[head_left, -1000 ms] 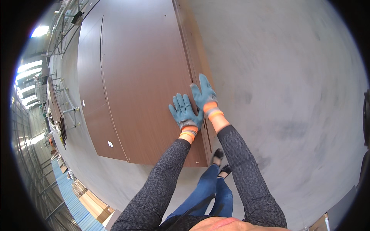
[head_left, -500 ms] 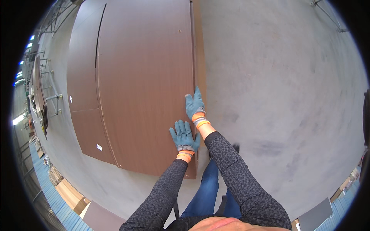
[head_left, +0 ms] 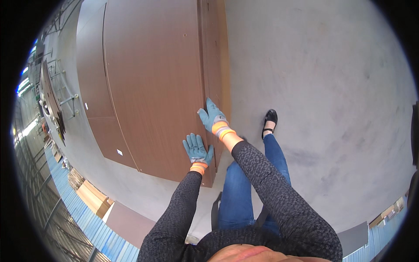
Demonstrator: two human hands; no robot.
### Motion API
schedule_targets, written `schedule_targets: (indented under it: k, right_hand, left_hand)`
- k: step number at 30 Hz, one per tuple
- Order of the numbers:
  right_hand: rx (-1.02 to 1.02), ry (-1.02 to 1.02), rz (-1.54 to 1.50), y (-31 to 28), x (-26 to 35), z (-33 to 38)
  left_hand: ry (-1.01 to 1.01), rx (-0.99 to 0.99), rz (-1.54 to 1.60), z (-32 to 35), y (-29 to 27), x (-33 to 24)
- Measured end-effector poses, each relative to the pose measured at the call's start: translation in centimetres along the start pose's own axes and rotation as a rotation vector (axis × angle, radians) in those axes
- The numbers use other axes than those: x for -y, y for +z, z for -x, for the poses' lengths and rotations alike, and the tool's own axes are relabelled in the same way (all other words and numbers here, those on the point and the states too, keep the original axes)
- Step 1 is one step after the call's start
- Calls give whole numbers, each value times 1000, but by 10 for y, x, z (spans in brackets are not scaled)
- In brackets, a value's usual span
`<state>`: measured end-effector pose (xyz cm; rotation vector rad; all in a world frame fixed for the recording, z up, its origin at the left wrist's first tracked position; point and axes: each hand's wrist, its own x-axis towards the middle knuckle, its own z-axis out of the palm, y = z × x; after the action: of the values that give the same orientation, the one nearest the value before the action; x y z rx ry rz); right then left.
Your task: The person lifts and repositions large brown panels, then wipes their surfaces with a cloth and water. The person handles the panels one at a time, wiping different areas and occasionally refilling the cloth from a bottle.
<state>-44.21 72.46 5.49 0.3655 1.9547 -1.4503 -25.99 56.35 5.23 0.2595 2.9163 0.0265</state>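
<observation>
A large brown wood-look panel (head_left: 148, 83) lies flat on top of a stack of similar boards. My left hand (head_left: 197, 149), in a blue-grey coated glove with an orange cuff, rests flat near the panel's near right corner, fingers spread. Farther along, my right hand (head_left: 212, 116), gloved alike, lies over the panel's right edge with its thumb apart from the outstretched fingers. Whether any fingertips curl under that edge is hidden. Below and to the right, a strip of a lower brown board (head_left: 214, 56) shows, with a tan layer (head_left: 225, 56) beyond it.
To the left lie narrower brown panels (head_left: 94, 87) with small white labels. Metal frames with boards (head_left: 52, 100) stand farther left. Grey concrete floor (head_left: 323, 87) stretches to the right, where my black shoe (head_left: 270, 120) stands. Cardboard and boards (head_left: 94, 196) lie at lower left.
The top panel has slid left with my hands on it. The dark gap beside the left panels has narrowed, and more lower board shows at right. My shoe has come into clear view at right.
</observation>
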Motion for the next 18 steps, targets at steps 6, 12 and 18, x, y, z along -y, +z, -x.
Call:
schedule_targets:
  k: [6,12,18]
  right_hand:
    - [-88,-372,400,-86,-8,-51]
    - [-229,-881,1020,-218,90,-187]
    - [-248,-1375,1539,-269,184,-317]
  left_hand:
    - [-250,-42,93,-28,-22,-37]
    - [-447,-139,25,-138,-33,-56]
    - [-475,-188,-18,-159,-16,-50]
